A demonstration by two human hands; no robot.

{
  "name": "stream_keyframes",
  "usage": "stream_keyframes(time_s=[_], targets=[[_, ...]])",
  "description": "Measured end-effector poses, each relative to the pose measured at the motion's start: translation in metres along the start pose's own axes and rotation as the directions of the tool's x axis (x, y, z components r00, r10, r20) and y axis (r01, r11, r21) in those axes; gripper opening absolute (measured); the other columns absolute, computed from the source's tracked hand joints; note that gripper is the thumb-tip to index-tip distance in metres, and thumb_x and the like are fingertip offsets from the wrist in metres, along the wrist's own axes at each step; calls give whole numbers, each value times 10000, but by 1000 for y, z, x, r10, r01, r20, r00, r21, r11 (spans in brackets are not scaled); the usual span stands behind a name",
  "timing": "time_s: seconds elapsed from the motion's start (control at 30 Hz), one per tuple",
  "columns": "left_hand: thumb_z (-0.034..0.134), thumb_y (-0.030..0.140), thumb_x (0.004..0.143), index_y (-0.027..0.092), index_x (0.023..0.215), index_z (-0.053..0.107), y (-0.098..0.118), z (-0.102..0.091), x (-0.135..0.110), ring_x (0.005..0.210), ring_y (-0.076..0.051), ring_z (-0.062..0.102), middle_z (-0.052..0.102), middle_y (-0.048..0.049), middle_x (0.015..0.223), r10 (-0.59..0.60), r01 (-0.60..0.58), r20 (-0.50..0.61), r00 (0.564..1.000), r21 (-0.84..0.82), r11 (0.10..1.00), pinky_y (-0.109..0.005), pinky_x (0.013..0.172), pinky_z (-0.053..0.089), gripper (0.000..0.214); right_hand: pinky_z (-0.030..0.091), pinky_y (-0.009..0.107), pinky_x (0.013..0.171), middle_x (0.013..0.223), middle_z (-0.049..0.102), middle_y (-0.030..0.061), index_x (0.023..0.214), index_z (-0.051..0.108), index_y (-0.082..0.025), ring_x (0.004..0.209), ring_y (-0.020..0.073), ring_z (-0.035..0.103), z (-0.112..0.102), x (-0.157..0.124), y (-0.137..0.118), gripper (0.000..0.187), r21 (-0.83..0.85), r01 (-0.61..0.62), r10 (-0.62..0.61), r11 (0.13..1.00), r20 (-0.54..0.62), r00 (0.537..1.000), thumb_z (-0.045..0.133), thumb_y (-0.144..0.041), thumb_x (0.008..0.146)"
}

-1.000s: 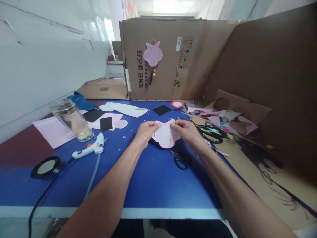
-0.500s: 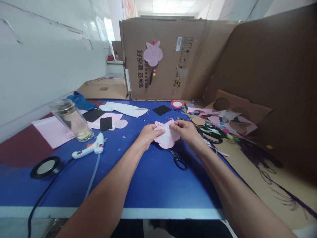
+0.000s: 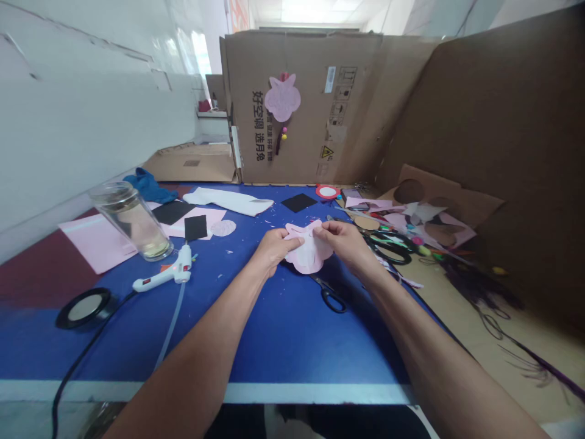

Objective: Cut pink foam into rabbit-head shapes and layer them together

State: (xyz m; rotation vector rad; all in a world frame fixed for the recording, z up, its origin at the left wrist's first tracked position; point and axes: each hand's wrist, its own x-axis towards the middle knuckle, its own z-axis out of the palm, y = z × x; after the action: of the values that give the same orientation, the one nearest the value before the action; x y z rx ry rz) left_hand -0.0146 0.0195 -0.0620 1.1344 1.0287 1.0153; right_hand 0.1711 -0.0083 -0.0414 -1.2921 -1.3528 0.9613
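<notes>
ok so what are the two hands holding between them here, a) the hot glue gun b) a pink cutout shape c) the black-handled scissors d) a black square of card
B: the left hand and the right hand both grip the pink cutout, while the black-handled scissors lie apart on the blue tabletop.
</notes>
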Motion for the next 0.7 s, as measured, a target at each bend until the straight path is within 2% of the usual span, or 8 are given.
stream_keyframes(time_s=[0.2, 0.33, 0.47, 0.6, 0.7], targets=[[805, 144, 783, 161, 931, 809, 7, 5, -6, 697, -173, 718, 812, -82, 875, -48, 47, -19, 999, -38, 998, -284, 688, 551, 149, 379, 285, 600, 694, 641, 2, 767, 693, -179, 623, 151, 513, 2, 1, 1, 378, 32, -7, 6, 999, 14, 1000, 776, -542, 702], [785, 113, 784, 156, 878, 798, 9, 6, -8, 648, -174, 707, 801, -82, 827, -97, 94, -57, 994, -58, 994, -286, 641, 543, 105, 389, 287, 612, 710, 658, 8, 775, 701, -178, 631, 153, 522, 3, 1, 1, 374, 36, -5, 5, 999, 18, 1000, 781, -535, 701], [812, 147, 775, 160, 898, 804, 10, 4, -7, 622, -182, 699, 797, -87, 815, -125, 121, -43, 991, -73, 990, -291, 596, 528, 124, 386, 283, 603, 698, 656, 5, 759, 686, -182, 625, 151, 519, 1, 1, 1, 368, 35, -6, 5, 999, 25, 1000, 784, -533, 704], [869, 206, 746, 150, 888, 808, 7, 2, -4, 607, -180, 695, 797, -102, 821, -115, 111, -25, 993, -126, 986, -294, 590, 525, 164, 391, 281, 600, 690, 654, 5, 761, 687, -181, 623, 152, 517, 1, 0, 0, 363, 28, -8, 7, 1000, 25, 1000, 788, -525, 705], [877, 189, 729, 132, 862, 805, 4, 2, -1, 629, -190, 712, 798, -115, 821, -91, 86, -26, 995, -152, 985, -299, 611, 540, 161, 394, 281, 594, 683, 652, 5, 763, 695, -180, 621, 153, 516, 2, 0, 1, 373, 25, -15, 14, 1000, 32, 999, 796, -534, 704]])
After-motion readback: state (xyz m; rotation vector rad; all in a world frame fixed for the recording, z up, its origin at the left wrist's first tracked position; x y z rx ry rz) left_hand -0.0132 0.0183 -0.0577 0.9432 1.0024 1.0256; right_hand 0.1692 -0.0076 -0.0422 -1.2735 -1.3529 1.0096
